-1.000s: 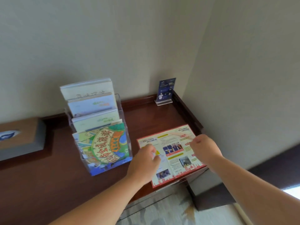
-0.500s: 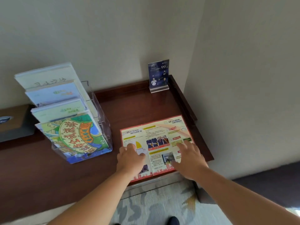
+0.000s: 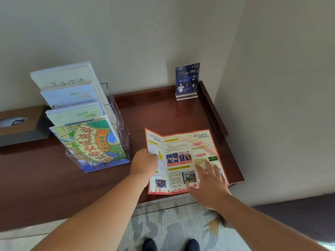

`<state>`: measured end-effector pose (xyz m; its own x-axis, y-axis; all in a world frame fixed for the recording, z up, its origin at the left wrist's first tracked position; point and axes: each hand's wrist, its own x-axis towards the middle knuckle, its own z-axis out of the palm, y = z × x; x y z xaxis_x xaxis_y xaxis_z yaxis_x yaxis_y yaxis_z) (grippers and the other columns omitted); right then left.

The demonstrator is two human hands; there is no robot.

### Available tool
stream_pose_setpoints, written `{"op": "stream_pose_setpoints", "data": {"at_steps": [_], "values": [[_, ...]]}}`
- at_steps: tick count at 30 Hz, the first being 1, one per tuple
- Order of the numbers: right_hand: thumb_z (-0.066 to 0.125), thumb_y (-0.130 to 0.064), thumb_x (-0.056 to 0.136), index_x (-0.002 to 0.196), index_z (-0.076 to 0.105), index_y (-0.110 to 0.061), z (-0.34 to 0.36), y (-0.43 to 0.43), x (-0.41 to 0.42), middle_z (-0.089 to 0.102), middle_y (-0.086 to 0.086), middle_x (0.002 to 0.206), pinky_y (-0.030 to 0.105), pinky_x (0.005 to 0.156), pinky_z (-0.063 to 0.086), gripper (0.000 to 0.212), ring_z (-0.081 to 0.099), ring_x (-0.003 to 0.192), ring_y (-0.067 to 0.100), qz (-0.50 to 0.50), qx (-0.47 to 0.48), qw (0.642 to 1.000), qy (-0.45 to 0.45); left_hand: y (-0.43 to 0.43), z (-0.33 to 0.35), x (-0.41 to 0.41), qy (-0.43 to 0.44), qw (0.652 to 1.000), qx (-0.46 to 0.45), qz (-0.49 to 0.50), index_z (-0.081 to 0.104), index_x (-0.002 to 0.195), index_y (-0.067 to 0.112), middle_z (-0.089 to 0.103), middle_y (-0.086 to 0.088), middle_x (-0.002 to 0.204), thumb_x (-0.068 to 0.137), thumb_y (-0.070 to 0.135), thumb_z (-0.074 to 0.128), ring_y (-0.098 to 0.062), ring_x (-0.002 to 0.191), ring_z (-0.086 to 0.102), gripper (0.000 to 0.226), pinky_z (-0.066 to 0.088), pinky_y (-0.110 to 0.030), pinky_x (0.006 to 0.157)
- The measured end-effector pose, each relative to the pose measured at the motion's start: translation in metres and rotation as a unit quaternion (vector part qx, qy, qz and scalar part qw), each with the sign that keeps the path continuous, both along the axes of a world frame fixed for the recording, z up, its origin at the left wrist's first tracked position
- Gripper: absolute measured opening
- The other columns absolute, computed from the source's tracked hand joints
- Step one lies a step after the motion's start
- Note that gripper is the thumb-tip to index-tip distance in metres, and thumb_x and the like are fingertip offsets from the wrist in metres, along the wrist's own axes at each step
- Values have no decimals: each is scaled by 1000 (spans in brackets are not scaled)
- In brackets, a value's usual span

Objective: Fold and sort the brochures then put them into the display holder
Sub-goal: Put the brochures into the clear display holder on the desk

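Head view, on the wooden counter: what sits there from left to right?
Tissue box → clear display holder with stacked brochures → left hand lifting the open brochure's left panel → right hand flat on it. The blue sign stands behind.

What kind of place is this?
Probably a hotel room or lobby nook: a wooden desk carries a clear display holder of tourist brochures, a small promo sign and a tissue box.

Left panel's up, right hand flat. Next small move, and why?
Probably swing the left panel over onto the middle. The left hand grips the brochure by its left edge, already lifted off the desk, while the right hand lies flat on the right part.
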<state>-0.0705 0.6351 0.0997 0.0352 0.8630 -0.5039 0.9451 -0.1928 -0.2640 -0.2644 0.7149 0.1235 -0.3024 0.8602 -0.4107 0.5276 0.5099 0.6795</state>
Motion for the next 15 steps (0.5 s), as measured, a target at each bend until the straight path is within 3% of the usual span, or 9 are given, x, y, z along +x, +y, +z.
{"op": "stream_pose_setpoints", "data": {"at_steps": [3, 7, 9, 12, 13, 15], "values": [[47, -50, 89, 152, 18, -28, 10, 3, -9, 11, 1, 162, 50, 116, 22, 73, 9, 148, 25, -35, 16, 998, 58, 4, 13, 7, 7, 996, 69, -52, 51, 76, 13, 57, -2, 72, 88, 15, 47, -21, 61, 52, 13, 37, -33, 51], [46, -49, 93, 143, 39, -22, 21, 10, -18, 43, 0, 144, 46, 105, 43, 57, 42, 130, 21, -127, 25, 980, 152, 1, 16, 13, 74, 976, 58, -196, 61, 103, 20, 67, 5, 96, 94, 43, 47, -16, 82, 61, 28, 46, -33, 67], [44, -50, 94, 144, 40, -21, 23, 12, -18, 44, 2, 144, 46, 105, 43, 58, 43, 130, 23, -142, 19, 978, 149, -3, 9, 13, 89, 961, 14, -261, 63, 107, 17, 69, -2, 97, 95, 49, 45, -21, 84, 63, 38, 41, -30, 65], [44, -49, 95, 145, 41, -19, 23, 10, -17, 43, 3, 146, 46, 106, 43, 59, 42, 131, 23, -151, 4, 978, 144, -15, -3, 9, 75, 950, -47, -301, 60, 76, 13, 61, -1, 69, 96, 50, 42, -22, 72, 61, 46, 39, -29, 58], [45, -49, 95, 145, 41, -19, 23, 10, -17, 43, 3, 146, 46, 106, 43, 59, 42, 131, 22, -153, 0, 978, 144, -17, -6, 7, 79, 951, -50, -295, 60, 75, 13, 62, -1, 73, 96, 48, 43, -21, 73, 61, 45, 43, -31, 61], [47, -48, 94, 144, 42, -18, 22, 8, -18, 43, 2, 145, 45, 104, 45, 58, 42, 130, 21, -154, -3, 978, 139, -17, -10, 4, 86, 962, -53, -254, 65, 102, 12, 66, -6, 103, 93, 45, 48, -23, 91, 63, 38, 51, -35, 79]]}}
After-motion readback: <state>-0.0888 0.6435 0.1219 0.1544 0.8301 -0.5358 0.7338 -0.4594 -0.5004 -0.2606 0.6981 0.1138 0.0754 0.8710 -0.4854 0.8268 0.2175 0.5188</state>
